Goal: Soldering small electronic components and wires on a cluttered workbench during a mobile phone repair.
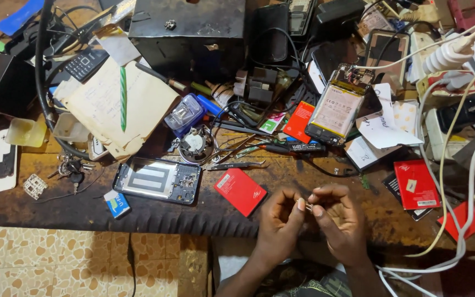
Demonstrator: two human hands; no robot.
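Nearest to me, my left hand (pixel 281 220) and right hand (pixel 339 217) meet just over the tabletop's (pixel 155 212) front edge, fingers curled narrow, pinching a tiny metal part (pixel 308 207) between the fingertips of both; I cannot tell what the part is. Just beyond the left hand lies a red battery (pixel 241 191), flat on the wood. Left of that rests a phone frame (pixel 156 181), open side up, with a small blue-and-white card (pixel 117 203) near its corner. Farther back, tweezers (pixel 236 164) lie beside a round speaker (pixel 195 144). Beyond those, an opened phone (pixel 337 111) shows its pale battery, tilted against the clutter, and a black metal box (pixel 188 33) stands at the far edge.
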